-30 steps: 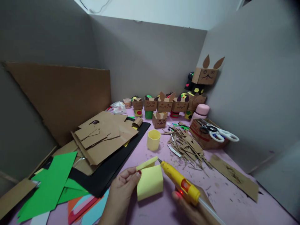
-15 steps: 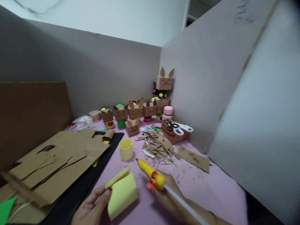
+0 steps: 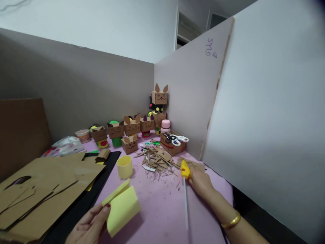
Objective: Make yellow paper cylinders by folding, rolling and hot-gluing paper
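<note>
My left hand (image 3: 88,222) pinches a folded piece of yellow paper (image 3: 124,210) between thumb and fingers, low in the view. At the right, my right hand (image 3: 199,179) is wrapped round a yellow glue gun (image 3: 185,170), and a long glue stick (image 3: 186,203) trails from its back end. The gun is over the edge of a flat cardboard piece (image 3: 199,165); whether it touches the card I cannot tell. A short yellow paper tube (image 3: 125,167) stands upright on the pink tabletop (image 3: 157,206), beyond the folded paper.
Cardboard scraps (image 3: 157,158) lie heaped mid-table. Behind them stand several cardboard animal-head figures (image 3: 132,127), a pink bottle (image 3: 166,124) and a box (image 3: 172,147) with scissors (image 3: 180,139). Cardboard sheets (image 3: 56,186) cover the left side. A grey partition (image 3: 188,101) rises at the right.
My right hand has carried the glue gun right and away from the yellow paper, to the flat cardboard piece. My left hand still holds the paper. The view has turned right.
</note>
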The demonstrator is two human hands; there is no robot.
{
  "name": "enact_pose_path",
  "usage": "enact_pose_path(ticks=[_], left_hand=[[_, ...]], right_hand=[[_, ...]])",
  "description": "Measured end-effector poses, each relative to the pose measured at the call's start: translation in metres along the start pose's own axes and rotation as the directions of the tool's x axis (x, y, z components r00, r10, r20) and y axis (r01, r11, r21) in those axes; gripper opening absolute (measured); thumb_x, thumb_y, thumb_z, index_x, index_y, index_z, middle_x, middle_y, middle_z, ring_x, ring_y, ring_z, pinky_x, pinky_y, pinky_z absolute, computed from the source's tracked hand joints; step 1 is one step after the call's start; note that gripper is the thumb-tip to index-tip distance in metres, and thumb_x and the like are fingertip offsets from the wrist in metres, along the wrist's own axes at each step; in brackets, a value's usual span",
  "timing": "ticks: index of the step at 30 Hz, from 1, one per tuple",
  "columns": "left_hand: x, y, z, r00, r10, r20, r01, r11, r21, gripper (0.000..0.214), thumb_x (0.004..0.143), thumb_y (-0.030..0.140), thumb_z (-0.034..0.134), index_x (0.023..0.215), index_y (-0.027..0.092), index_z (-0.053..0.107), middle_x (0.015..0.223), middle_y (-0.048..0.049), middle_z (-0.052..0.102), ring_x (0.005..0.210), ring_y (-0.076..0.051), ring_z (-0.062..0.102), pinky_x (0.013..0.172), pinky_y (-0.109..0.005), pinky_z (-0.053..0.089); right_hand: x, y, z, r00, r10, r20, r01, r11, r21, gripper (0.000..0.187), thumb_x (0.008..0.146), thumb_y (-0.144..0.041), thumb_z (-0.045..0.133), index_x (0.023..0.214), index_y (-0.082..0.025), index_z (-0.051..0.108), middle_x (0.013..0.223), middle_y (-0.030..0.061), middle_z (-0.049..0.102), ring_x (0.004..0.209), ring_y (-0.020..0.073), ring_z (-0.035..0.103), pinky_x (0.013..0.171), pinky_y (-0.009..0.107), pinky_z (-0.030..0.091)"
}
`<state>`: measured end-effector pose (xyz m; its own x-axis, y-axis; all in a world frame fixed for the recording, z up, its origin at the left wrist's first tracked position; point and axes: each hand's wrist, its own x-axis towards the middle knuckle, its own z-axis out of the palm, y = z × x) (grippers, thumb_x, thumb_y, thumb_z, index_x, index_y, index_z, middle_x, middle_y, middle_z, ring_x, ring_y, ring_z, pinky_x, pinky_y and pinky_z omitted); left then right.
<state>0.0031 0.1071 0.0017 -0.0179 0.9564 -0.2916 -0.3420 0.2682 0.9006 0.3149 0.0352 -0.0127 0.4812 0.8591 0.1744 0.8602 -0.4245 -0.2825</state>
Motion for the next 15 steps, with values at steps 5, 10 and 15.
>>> enact_pose_path(ticks=[5, 10, 15], left_hand=[[-0.011, 0.008, 0.004, 1.000, 0.013, 0.019, -0.013, 1.000, 0.003, 0.013, 0.077, 0.007, 0.056, 0.080, 0.019, 0.062, 0.057, 0.0033, 0.069, 0.049, -0.012, 0.064, 0.045, -0.015, 0.050], [-0.008, 0.001, -0.001, 0.993, 0.037, 0.110, -0.039, 0.999, 0.014, 0.014, 0.069, 0.010, 0.065, 0.078, 0.020, 0.063, 0.060, 0.0019, 0.070, 0.053, -0.015, 0.065, 0.046, -0.018, 0.051], [-0.009, -0.002, -0.001, 0.986, 0.010, 0.166, -0.007, 1.000, -0.018, 0.018, 0.061, 0.015, 0.074, 0.074, 0.021, 0.064, 0.060, 0.0033, 0.071, 0.053, -0.014, 0.064, 0.048, -0.017, 0.051]], right_hand=[[0.002, 0.018, 0.005, 0.998, -0.012, 0.062, 0.015, 0.999, -0.052, 0.039, 0.079, -0.018, 0.050, 0.116, -0.008, 0.051, 0.116, 0.0202, 0.056, 0.108, 0.0297, 0.052, 0.079, 0.035, 0.043], [0.004, 0.029, 0.008, 0.995, -0.068, 0.073, 0.071, 0.997, -0.041, 0.039, 0.078, -0.017, 0.052, 0.115, -0.008, 0.050, 0.119, 0.0197, 0.052, 0.110, 0.0280, 0.049, 0.081, 0.034, 0.042], [0.003, 0.034, 0.008, 0.998, -0.070, -0.005, 0.070, 0.997, -0.012, 0.041, 0.077, -0.016, 0.053, 0.117, -0.010, 0.048, 0.117, 0.0163, 0.051, 0.111, 0.0261, 0.046, 0.087, 0.034, 0.039]])
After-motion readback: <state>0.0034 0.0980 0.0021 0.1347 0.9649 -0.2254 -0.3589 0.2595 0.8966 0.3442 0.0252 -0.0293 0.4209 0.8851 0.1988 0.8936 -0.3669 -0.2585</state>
